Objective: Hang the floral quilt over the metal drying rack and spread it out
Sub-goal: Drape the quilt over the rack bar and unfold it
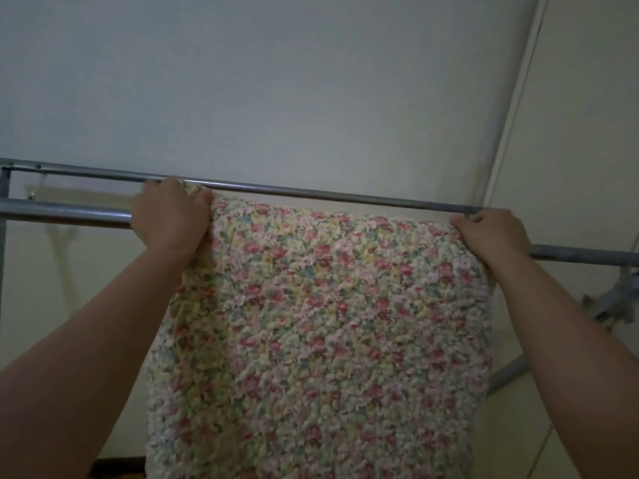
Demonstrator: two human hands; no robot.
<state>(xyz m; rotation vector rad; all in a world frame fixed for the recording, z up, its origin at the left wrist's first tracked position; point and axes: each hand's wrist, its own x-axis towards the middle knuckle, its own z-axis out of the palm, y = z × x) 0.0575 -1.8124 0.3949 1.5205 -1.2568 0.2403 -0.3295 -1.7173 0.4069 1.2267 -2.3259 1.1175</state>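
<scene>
The floral quilt (pixel 321 323), cream with small pink and red flowers, hangs folded over the near bar of the metal drying rack (pixel 65 210) and drops toward the bottom of the view. My left hand (pixel 171 216) grips the quilt's upper left corner at the bar. Over at the upper right corner my right hand (pixel 491 235) is closed on the quilt's edge. The rack's far bar (pixel 311 191) runs just above both hands. The near bar is hidden under the quilt between my hands.
A pale wall fills the background, with a corner and a trim strip (pixel 515 108) at the right. The rack's left upright (pixel 3 216) and a slanted leg with a joint (pixel 615 299) stand at the edges. The floor shows at the lower right.
</scene>
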